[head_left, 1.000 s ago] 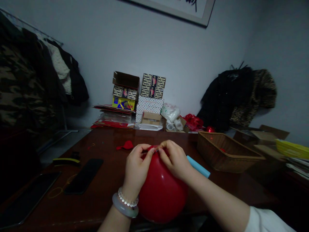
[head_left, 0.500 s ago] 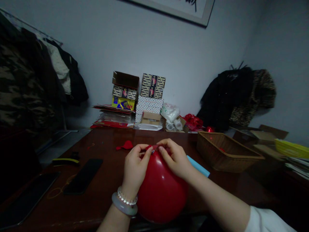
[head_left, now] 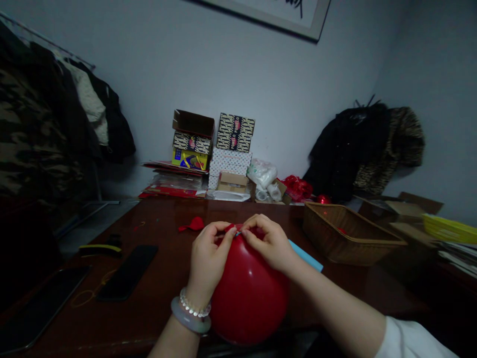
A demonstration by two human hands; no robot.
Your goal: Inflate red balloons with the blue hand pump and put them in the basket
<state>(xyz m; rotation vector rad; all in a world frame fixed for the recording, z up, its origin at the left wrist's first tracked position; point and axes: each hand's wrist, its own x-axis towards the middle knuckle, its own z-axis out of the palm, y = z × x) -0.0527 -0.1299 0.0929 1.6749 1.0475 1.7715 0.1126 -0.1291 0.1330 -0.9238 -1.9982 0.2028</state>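
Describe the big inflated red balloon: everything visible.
The inflated, glossy red balloon looks like thin rubber, stretched taut and rounded, narrowing toward its neck at the top. A small bright highlight sits on its upper side. The left hand and right hand pinch at the neck, largely hiding it; whether it is tied can't be told. It overlaps the near edge of the dark reddish-brown table in view; table contact is unclear.

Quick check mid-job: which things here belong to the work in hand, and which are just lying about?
In the job:
- inflated red balloon, left hand and right hand at its neck
- probably the uninflated red balloon

Apparently just lying about:
- black smartphone
- patterned boxes
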